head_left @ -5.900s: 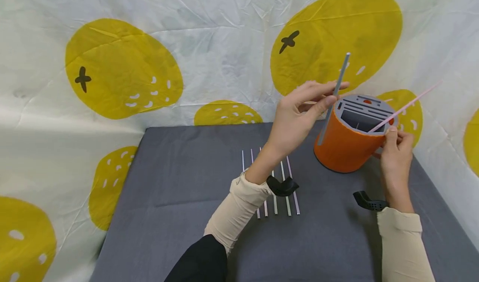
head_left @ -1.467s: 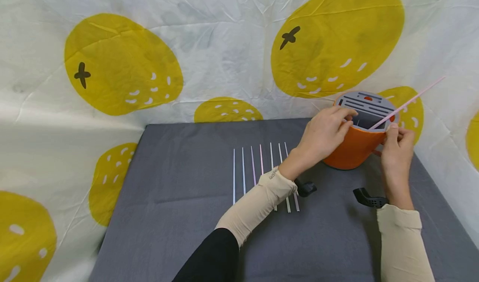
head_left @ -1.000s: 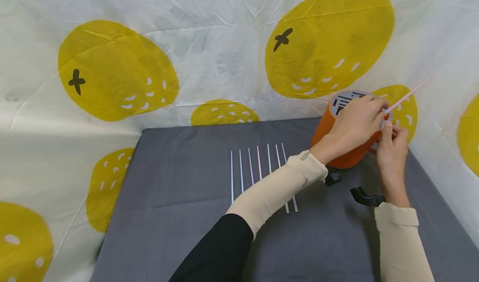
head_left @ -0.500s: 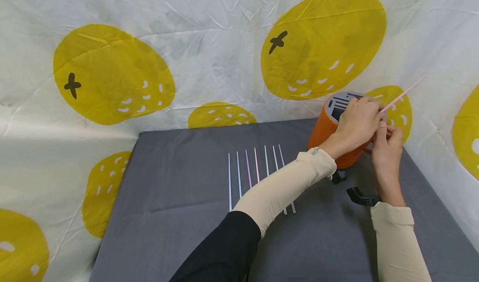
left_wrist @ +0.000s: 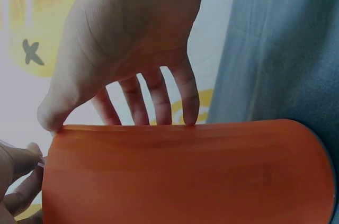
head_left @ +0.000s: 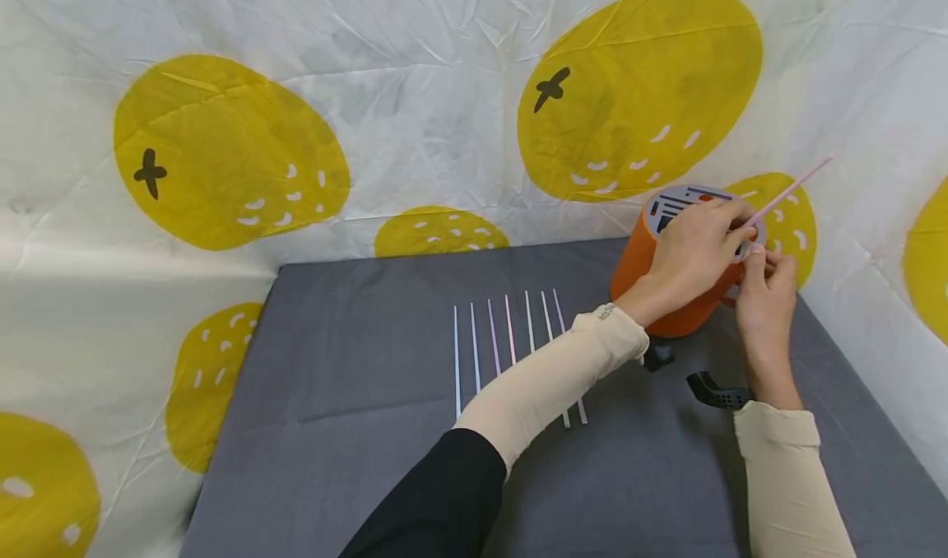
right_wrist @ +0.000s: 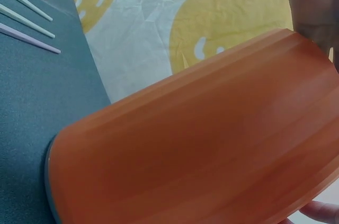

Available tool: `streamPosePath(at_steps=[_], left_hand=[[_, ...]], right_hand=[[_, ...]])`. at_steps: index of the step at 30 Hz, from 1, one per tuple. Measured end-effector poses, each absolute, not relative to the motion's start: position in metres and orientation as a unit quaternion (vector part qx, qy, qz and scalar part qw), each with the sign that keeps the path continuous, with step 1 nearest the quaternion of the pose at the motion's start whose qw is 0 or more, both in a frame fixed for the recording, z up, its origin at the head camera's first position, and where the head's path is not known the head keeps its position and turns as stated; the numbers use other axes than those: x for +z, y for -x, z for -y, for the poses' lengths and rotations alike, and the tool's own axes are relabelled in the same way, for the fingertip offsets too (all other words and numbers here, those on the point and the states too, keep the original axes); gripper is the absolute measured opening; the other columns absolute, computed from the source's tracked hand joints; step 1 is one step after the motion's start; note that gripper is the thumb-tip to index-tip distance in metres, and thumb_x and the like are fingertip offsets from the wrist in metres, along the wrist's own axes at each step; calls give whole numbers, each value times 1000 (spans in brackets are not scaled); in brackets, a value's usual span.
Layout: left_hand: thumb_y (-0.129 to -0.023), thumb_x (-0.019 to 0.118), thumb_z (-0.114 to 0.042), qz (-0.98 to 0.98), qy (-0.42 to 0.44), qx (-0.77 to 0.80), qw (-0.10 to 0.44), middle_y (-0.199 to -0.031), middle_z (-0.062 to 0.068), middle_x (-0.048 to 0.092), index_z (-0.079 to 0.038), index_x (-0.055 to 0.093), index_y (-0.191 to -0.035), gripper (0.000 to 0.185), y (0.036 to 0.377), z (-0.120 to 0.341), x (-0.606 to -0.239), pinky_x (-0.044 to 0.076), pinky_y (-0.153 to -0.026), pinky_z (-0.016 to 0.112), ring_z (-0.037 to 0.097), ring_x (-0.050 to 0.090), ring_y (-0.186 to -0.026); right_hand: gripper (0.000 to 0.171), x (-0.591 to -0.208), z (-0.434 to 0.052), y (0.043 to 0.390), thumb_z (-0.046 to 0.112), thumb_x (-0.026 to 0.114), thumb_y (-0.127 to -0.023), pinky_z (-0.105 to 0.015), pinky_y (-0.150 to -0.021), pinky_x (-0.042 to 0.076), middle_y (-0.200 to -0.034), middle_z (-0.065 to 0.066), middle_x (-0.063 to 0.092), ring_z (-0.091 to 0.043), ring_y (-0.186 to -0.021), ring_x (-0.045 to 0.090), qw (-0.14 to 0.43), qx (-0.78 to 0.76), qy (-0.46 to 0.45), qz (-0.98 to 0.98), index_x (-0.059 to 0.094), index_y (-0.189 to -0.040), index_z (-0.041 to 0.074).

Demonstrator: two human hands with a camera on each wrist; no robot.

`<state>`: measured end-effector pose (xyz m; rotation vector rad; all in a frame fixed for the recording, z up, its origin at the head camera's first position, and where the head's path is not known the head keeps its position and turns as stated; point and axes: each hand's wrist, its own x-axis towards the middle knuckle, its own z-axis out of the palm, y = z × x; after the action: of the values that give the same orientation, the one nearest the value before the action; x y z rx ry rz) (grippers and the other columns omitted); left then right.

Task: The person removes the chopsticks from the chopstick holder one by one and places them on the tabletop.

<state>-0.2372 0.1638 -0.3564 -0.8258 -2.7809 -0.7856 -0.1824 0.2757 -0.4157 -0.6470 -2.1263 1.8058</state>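
An orange cylindrical holder (head_left: 631, 268) with a grey slotted top stands at the far right of the grey table. My left hand (head_left: 696, 253) lies over its top, fingers reaching across the rim towards a pink straw (head_left: 789, 188). In the left wrist view the left hand (left_wrist: 132, 38) has its fingers straight behind the holder (left_wrist: 185, 176). My right hand (head_left: 763, 303) pinches the pink straw low down at the holder's right rim; the straw slants up to the right. The holder (right_wrist: 201, 144) fills the right wrist view.
Several thin pale straws (head_left: 511, 340) lie side by side on the grey table cloth (head_left: 355, 377), left of the holder, partly under my left forearm; some straws (right_wrist: 26, 15) show in the right wrist view. A white cloth with yellow fruit prints (head_left: 230, 155) walls the table close behind and beside.
My left hand, which held a grey straw over the holder seconds ago, has slid from the holder's left rim across its top towards the pink straw. The right hand keeps its pinch.
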Motion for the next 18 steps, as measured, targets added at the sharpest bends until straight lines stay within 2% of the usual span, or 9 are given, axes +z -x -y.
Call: streamPosePath(at_steps=[3, 7, 11, 18], left_hand=[[-105, 60, -40, 916, 287, -267, 89, -98, -19, 66, -34, 70, -122, 21, 234, -158, -356, 36, -62, 11, 0, 51, -73], [-105, 61, -40, 904, 308, -272, 123, -107, -19, 70, -33, 71, -124, 23, 229, -150, -354, 38, -71, 8, -1, 54, -84], [-105, 61, -39, 892, 318, -274, 167, -115, -17, 71, -29, 73, -126, 26, 221, -140, -349, 40, -80, 7, 0, 59, -96], [-105, 65, -31, 860, 315, -329, 231, -122, -11, 73, -21, 74, -128, 27, 204, -122, -339, 41, -85, 2, 2, 65, -109]], right_hand=[[16, -415, -276, 182, 44, 43, -110, -13, -55, 51, -106, 14, 49, -6, -85, 52, 139, 612, 227, 745, 45, -120, 32], [14, -415, -277, 181, 44, 41, -110, -12, -58, 50, -108, 18, 48, -3, -91, 49, 138, 595, 231, 757, 45, -119, 34], [13, -416, -277, 180, 43, 42, -110, -12, -58, 51, -108, 17, 48, -5, -93, 49, 134, 600, 230, 754, 44, -120, 34], [16, -418, -275, 182, 44, 44, -110, -12, -58, 51, -107, 16, 48, -6, -93, 49, 139, 603, 233, 751, 45, -120, 33]])
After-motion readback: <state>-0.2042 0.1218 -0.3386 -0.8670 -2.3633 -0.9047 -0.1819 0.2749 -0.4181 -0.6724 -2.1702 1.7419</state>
